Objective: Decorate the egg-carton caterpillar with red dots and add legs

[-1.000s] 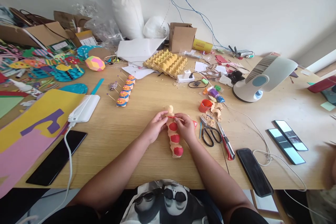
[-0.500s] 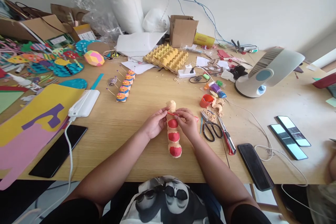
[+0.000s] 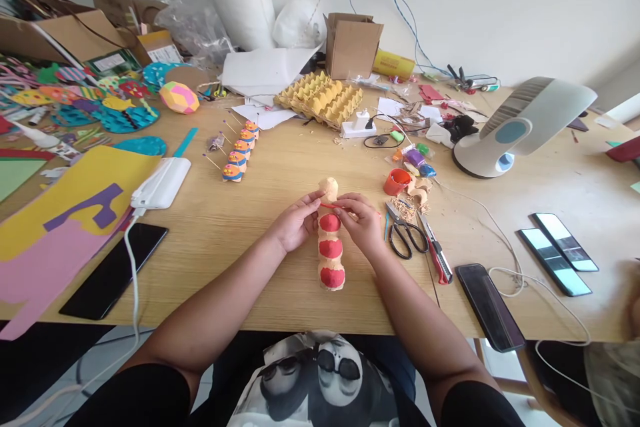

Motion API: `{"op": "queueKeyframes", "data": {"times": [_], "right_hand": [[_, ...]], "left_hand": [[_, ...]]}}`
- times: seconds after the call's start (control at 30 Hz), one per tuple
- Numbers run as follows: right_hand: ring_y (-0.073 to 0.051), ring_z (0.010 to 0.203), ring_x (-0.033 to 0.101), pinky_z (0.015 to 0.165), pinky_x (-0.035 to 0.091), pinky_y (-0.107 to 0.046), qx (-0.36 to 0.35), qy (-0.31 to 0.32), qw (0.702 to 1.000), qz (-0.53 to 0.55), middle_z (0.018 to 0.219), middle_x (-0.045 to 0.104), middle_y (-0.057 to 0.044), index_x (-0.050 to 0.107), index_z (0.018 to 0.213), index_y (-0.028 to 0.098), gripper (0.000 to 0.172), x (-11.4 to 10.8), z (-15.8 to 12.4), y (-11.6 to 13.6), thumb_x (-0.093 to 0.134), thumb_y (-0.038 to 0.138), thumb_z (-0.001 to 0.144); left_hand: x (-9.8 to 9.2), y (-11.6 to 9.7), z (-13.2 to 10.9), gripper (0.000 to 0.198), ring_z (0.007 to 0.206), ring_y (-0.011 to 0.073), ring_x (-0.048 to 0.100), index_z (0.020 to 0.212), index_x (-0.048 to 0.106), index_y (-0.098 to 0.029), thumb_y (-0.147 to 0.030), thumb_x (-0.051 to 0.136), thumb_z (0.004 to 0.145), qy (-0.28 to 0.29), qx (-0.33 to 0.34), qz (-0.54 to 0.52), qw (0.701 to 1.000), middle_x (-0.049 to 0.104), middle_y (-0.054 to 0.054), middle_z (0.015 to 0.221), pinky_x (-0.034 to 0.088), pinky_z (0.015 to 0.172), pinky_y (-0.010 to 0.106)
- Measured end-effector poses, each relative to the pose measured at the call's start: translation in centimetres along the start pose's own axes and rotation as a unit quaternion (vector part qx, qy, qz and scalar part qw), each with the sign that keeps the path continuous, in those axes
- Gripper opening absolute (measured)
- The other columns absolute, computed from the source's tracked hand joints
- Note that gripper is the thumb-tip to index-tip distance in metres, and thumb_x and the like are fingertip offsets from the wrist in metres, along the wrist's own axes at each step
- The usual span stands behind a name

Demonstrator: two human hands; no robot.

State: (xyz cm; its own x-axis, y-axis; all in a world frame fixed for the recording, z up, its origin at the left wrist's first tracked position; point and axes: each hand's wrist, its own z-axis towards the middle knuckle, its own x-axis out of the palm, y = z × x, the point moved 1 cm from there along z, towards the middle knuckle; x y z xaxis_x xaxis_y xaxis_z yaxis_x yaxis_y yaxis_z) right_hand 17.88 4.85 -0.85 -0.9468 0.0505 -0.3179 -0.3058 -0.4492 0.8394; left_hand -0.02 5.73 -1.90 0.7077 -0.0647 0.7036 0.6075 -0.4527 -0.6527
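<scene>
A strip of egg-carton cups [image 3: 331,250] with red painted tops lies lengthwise on the wooden table [image 3: 250,227] in front of me. My left hand [image 3: 296,221] and my right hand [image 3: 361,222] are closed on either side of its far end, pinching a thin red strip [image 3: 331,206] stretched across the carton between them. The carton's unpainted end cup [image 3: 329,187] shows just beyond my fingers.
Black scissors [image 3: 406,237], a red cutter [image 3: 436,255] and a red cup [image 3: 397,181] lie right of my hands. A phone [image 3: 489,307], a white fan [image 3: 520,127], a yellow egg tray [image 3: 320,98], a finished carton caterpillar [image 3: 240,153], coloured paper [image 3: 65,213] and a black tablet [image 3: 115,277] surround them.
The view has tilted slightly, so everything sits higher in the picture. My hands stay at the carton's far end, fingers still working the red strip.
</scene>
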Motion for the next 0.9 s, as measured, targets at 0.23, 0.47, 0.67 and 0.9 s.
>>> {"op": "queueKeyframes", "data": {"times": [0.23,0.47,0.67,0.9], "right_hand": [[-0.021,0.098,0.068,0.082,0.058,-0.034,-0.012,-0.017,1.000,-0.008,0.103,0.072,-0.006,0.079,0.097,0.027,0.012,0.10,-0.18,0.37,0.070,0.031,0.090],[-0.021,0.098,0.068,0.086,0.057,-0.037,-0.023,-0.028,0.999,-0.015,0.101,0.072,-0.005,0.079,0.098,0.028,0.011,0.21,-0.21,0.20,0.071,0.027,0.090],[-0.021,0.096,0.067,0.082,0.057,-0.036,-0.010,-0.028,1.000,-0.004,0.101,0.071,-0.005,0.079,0.096,0.028,0.012,0.19,-0.18,0.52,0.070,0.029,0.090],[-0.022,0.095,0.067,0.082,0.056,-0.037,-0.004,-0.036,0.999,0.006,0.099,0.071,-0.006,0.079,0.095,0.027,0.011,0.16,-0.16,1.06,0.070,0.028,0.089]], "left_hand": [[0.20,-0.04,-0.14,0.033,0.079,0.0140,0.071,0.117,0.064,-0.019,-0.018,0.075,0.085,0.018,0.005,-0.009,1.000,0.074,0.004,0.100,0.057,0.070,0.025],[0.15,0.03,-0.11,0.033,0.075,0.0130,0.070,0.116,0.064,-0.019,-0.024,0.077,0.085,0.028,0.011,-0.010,1.000,0.074,0.003,0.096,0.056,0.065,0.022],[0.11,0.01,-0.22,0.039,0.079,0.0144,0.072,0.118,0.063,-0.019,-0.021,0.079,0.083,0.039,0.005,-0.008,0.999,0.075,0.005,0.102,0.057,0.066,0.023],[0.01,0.13,-0.17,0.036,0.084,0.0149,0.074,0.117,0.064,-0.019,-0.019,0.077,0.084,0.043,0.005,-0.016,0.999,0.076,0.005,0.104,0.058,0.073,0.024]]}}
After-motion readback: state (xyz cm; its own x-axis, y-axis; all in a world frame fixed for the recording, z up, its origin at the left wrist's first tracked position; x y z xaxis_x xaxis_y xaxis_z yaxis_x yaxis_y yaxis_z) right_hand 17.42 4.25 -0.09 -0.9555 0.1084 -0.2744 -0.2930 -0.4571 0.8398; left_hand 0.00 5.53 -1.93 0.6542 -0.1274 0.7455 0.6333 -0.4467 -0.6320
